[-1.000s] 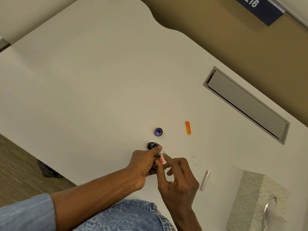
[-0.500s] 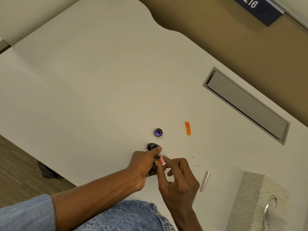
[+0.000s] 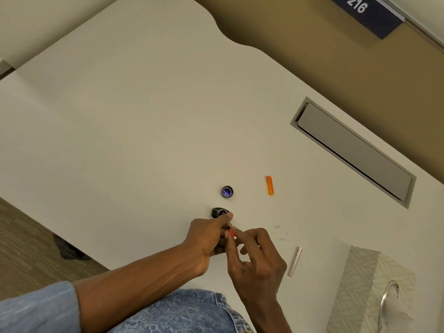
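Note:
My left hand [image 3: 207, 236] grips a small black part [image 3: 218, 212] with a round open end, holding it just above the white table [image 3: 120, 140] near its front edge. My right hand [image 3: 257, 258] pinches a thin red-orange piece [image 3: 231, 233] at its fingertips, right against the left hand's fingers. A little beyond the hands a small round cap with a purple lens [image 3: 227, 191] lies on the table. To its right lies an orange translucent stick [image 3: 270, 185].
A thin silver strip [image 3: 295, 261] lies right of my right hand. A patterned tissue box [image 3: 365, 289] stands at the lower right. A grey cable hatch [image 3: 353, 150] is set into the table at the right. Carpet shows beyond the table's left edge.
My right hand's fingers have closed in slightly toward the left hand with the red-orange piece. The objects on the table have not moved.

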Motion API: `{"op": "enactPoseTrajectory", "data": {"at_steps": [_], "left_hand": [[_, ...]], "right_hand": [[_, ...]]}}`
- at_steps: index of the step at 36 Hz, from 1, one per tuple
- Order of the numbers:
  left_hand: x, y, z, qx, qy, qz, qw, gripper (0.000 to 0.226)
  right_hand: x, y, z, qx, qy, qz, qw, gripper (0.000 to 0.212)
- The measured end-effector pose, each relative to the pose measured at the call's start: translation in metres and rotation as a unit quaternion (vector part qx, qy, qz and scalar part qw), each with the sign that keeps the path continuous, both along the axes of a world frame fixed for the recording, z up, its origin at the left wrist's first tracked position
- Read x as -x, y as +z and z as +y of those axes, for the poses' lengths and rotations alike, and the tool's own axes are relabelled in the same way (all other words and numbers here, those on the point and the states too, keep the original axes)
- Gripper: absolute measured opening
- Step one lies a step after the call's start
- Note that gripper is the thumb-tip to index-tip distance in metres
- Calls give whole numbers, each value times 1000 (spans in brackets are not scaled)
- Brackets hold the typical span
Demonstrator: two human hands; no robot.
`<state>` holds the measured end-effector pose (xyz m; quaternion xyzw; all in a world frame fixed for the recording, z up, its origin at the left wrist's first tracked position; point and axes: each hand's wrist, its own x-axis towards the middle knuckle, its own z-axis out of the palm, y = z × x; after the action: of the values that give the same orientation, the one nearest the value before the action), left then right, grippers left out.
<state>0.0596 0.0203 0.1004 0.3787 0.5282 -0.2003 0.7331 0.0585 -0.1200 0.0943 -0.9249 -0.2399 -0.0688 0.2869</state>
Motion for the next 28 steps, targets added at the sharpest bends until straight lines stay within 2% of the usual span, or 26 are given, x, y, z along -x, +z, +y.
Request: {"op": "enactPoseTrajectory", "data": {"at_steps": [7, 28], "left_hand": [[0, -3, 0, 2, 4, 5, 1000, 30], [-1, -6, -1, 1, -6, 4, 1000, 31]], "right_hand": [[1, 0, -2, -4, 6, 1, 1000, 23], [0, 1, -1, 5, 3, -6, 1000, 18]]}}
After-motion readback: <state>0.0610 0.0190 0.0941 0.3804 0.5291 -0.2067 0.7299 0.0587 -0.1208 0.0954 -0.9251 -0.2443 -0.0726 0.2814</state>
